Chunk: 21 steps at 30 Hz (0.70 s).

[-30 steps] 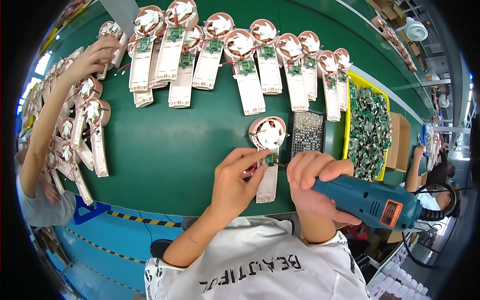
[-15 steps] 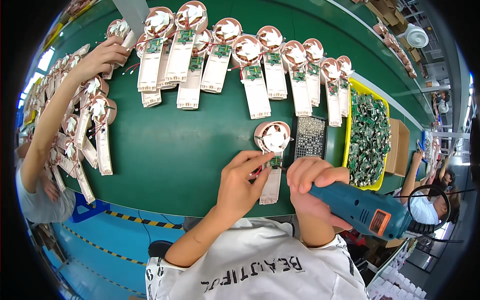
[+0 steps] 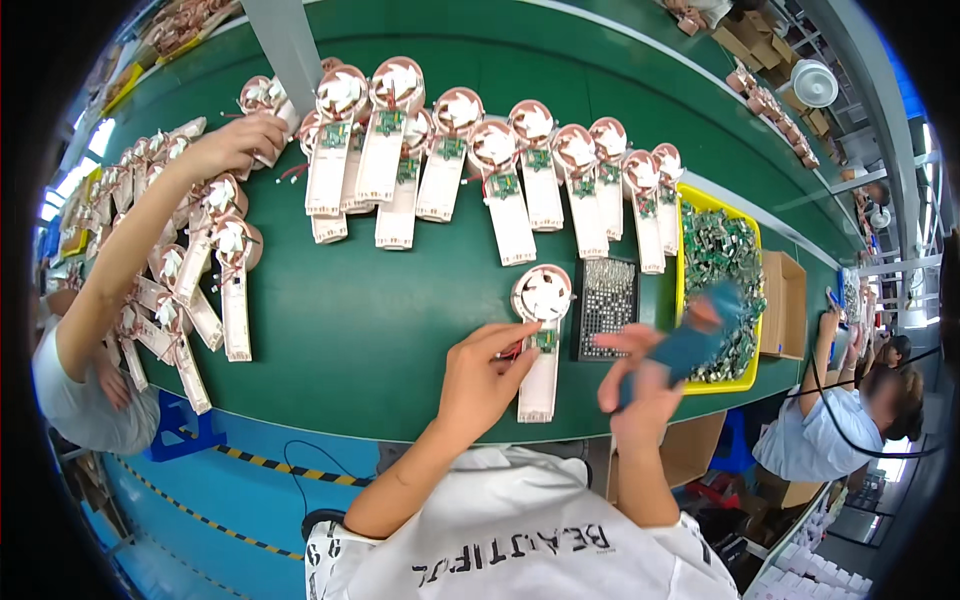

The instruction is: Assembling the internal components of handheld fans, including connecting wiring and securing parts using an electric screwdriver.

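In front of me a pale pink handheld fan housing [image 3: 538, 395] lies on the green table, its round head with white blades pointing away. My left hand [image 3: 483, 378] is closed on its left edge, the fingertips next to a small green circuit board [image 3: 543, 342] and red wires. To the right, my right hand [image 3: 643, 395] holds a teal electric screwdriver [image 3: 690, 345], blurred by motion and tilted up over the parts. Its tip cannot be made out. Just beyond that hand lies a black screw tray [image 3: 607, 310] with many small screws.
Several fan housings with boards [image 3: 510, 225] line the far side. A yellow bin [image 3: 682, 290] of circuit boards stands right, beside a cardboard box [image 3: 785, 305]. At left, a co-worker's hand [image 3: 240, 145] touches another housing near a grey post [image 3: 280, 50]; more housings are piled there.
My right hand has swung the screwdriver up and away from the fan housing, its body now pointing toward the yellow bin. My left hand stays at the housing. The whole view has shifted slightly.
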### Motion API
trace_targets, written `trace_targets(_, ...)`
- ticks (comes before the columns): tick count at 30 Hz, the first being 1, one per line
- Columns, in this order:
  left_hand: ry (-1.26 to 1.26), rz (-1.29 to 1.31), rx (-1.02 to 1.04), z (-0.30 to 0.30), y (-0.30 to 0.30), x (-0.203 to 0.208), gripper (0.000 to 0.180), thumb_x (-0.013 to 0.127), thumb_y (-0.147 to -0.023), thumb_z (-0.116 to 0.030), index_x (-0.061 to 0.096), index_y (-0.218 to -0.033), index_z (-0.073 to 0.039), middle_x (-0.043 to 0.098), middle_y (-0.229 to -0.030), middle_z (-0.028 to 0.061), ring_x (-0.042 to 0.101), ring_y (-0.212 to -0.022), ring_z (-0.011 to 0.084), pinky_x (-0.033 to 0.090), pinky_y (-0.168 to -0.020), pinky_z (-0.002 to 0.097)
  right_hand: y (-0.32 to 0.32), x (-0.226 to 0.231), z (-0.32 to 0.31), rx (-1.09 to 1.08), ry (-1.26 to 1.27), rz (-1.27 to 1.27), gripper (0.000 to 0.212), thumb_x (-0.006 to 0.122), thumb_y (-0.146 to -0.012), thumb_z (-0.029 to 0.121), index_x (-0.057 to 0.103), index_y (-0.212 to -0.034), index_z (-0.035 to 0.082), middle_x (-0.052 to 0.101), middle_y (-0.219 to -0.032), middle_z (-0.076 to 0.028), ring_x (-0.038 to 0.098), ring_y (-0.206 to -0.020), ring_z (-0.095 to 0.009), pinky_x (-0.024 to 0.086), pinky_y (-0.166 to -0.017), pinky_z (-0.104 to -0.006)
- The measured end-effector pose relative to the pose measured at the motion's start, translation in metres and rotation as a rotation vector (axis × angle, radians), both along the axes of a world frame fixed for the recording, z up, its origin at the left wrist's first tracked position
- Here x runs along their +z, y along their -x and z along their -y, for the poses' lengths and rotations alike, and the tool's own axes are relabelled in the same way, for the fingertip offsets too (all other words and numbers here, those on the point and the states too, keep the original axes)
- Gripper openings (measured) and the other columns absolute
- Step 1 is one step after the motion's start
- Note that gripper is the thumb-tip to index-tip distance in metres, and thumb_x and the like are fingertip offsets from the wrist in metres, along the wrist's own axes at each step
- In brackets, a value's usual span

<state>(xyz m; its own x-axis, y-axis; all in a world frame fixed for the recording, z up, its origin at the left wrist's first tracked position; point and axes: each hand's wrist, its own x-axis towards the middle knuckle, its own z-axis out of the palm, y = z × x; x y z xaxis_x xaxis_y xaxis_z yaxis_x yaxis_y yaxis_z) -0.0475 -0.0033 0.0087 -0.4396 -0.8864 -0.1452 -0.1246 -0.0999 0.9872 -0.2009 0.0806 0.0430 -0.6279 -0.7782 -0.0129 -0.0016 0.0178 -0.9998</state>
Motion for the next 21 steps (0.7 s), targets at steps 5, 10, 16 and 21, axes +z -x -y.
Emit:
trace_targets(5,-0.180,-0.155,0.057,-0.016,-0.003,0.000,0.031,0.070,-0.082,0.003,0.067,-0.113,0.002,0.068,-0.101,0.0102,0.063,-0.085,0.0090,0.055,-0.069,0.0220,-0.026,-0.016,-0.015,0.063,-0.308,0.314,0.034,0.069,-0.085,0.004,0.058,-0.117,-0.004,0.070,-0.092,-0.011,0.049,-0.046,-0.003,0.035,-0.038,-0.0198)
trace_targets(10,-0.135,-0.286,0.187,-0.032,-0.010,-0.001,0.030,0.071,-0.082,0.003,0.068,-0.111,0.002,0.070,-0.096,0.0112,0.065,-0.084,0.0102,0.055,-0.067,0.0229,-0.031,-0.011,-0.017,0.135,-0.218,0.516,0.034,0.068,-0.086,0.004,0.057,-0.117,-0.006,0.068,-0.086,-0.011,0.048,-0.046,-0.004,0.036,-0.039,-0.0213)
trace_targets(16,0.017,-0.240,0.183,-0.041,-0.011,0.008,0.026,0.070,-0.080,0.009,0.066,-0.106,0.006,0.069,-0.097,0.0122,0.066,-0.084,0.0133,0.055,-0.070,0.0241,-0.031,-0.015,-0.023,0.168,-0.165,0.684,0.034,0.066,-0.088,0.006,0.056,-0.118,-0.007,0.065,-0.080,-0.007,0.047,-0.046,-0.005,0.036,-0.039,-0.0222)
trace_targets(21,-0.003,-0.214,0.302,-0.059,-0.015,-0.006,0.020,0.068,-0.084,0.005,0.067,-0.104,0.006,0.069,-0.094,0.0108,0.065,-0.081,0.0116,0.052,-0.069,0.0220,-0.039,-0.021,-0.028,0.190,-0.221,0.668,0.031,0.067,-0.089,0.010,0.058,-0.115,-0.005,0.065,-0.079,-0.006,0.047,-0.046,-0.005,0.036,-0.040,-0.0211)
